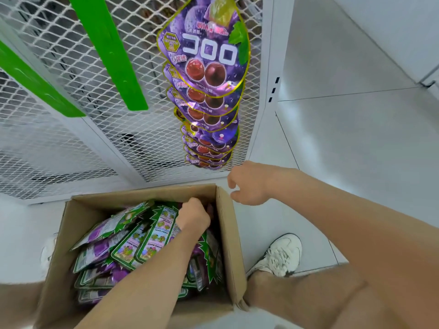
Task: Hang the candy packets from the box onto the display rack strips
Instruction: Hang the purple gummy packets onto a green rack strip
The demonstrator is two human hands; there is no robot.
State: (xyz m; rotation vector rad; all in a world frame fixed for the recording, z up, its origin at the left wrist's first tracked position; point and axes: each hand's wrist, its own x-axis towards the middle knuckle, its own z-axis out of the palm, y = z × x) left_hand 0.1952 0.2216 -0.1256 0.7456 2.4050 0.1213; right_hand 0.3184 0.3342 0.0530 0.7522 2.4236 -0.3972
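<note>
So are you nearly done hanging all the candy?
Not yet. One column of hung packets looks full. The left hand reaches into the box; the right hand holds nothing. Two green strips hang bare, and many loose packets remain boxed.

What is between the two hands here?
In the head view, the box's right wall stands between them: the left hand reaches inside among the candy packets, the right hand hangs outside.

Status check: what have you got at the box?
Left hand down in box among candy packets, grip unclear. Right hand empty, beside box flap. Hung packets in one column; green strips bare. Nothing blocking.
</note>
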